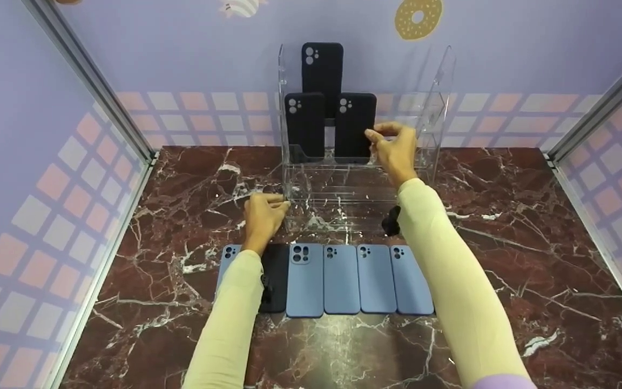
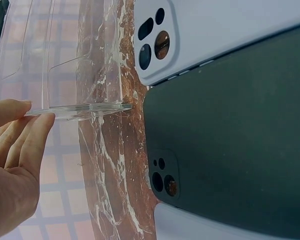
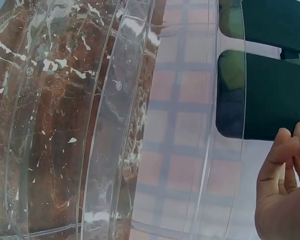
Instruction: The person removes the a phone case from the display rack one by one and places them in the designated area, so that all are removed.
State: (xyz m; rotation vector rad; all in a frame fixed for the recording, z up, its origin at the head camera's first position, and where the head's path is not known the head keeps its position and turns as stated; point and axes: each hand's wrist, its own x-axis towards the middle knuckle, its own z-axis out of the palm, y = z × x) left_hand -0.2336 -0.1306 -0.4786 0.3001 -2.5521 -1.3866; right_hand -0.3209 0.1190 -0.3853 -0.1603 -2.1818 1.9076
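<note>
A clear acrylic display stand point(image 1: 343, 202) stands on the table and holds three black phone cases. My left hand point(image 1: 265, 219) pinches the edge of the stand's left side panel point(image 2: 90, 107) between thumb and fingers. Up on a tier, my right hand point(image 1: 396, 148) has its thumb and fingertips at the right edge of a black phone case point(image 1: 355, 127), gripping it there. That same case point(image 3: 275, 97) leans behind a clear front lip in the right wrist view. Beside it sits another black case point(image 1: 305, 127), and a third black case point(image 1: 322, 75) rests on the tier above.
A row of several blue phone cases point(image 1: 342, 281) lies in front of the stand. One black case point(image 2: 230, 135) lies in that row, partly under my left forearm in the head view. The marbled table point(image 1: 181, 216) is bounded by a patterned back wall point(image 1: 208, 65) and side walls.
</note>
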